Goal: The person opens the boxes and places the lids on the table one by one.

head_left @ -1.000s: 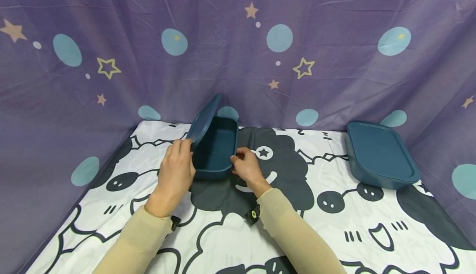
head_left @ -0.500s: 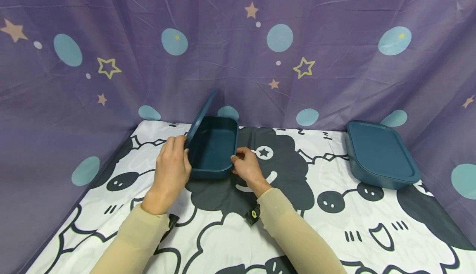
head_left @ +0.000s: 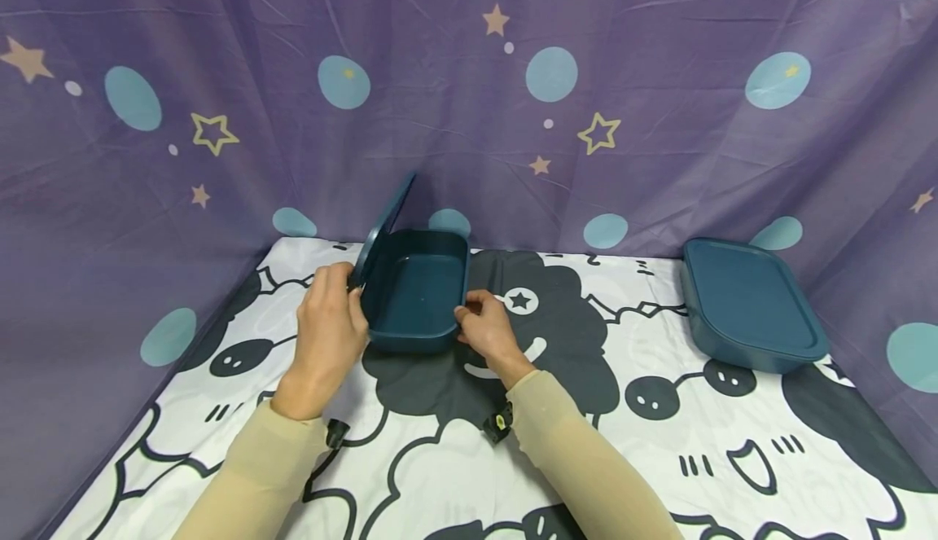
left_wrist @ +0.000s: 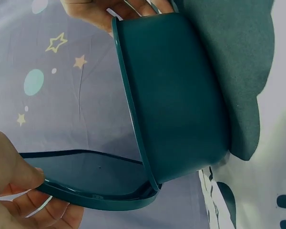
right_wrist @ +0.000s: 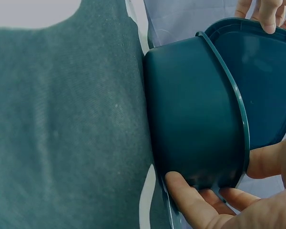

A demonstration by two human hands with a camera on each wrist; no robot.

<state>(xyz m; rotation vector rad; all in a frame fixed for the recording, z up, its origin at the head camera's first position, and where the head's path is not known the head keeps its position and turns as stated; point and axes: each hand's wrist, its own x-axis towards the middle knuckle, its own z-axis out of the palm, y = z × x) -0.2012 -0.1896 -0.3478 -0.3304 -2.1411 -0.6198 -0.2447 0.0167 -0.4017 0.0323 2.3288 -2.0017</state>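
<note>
A dark blue-green lunch box (head_left: 414,343) sits at the back of the table, its inside showing bare. Tilted up along its left side stands the matching lid (head_left: 383,226), with its far end raised and leaning left. My left hand (head_left: 326,328) pinches the lid's near edge, thumb on one face and fingers on the other, as the left wrist view shows. On the opposite side my right hand (head_left: 489,330) holds the box's right wall, thumb at the rim (right_wrist: 243,119) and fingertips low on the outside.
A second lunch box (head_left: 755,300) of the same colour, with its lid on, stands at the back right. Behind the table hangs a purple curtain (head_left: 469,116) with stars and dots. A cartoon-print cloth (head_left: 469,475) covers the tabletop.
My left hand has moved left and slightly toward me with the lid, which has swung farther off the box and bared more of its inside. The right hand and the box have stayed put.
</note>
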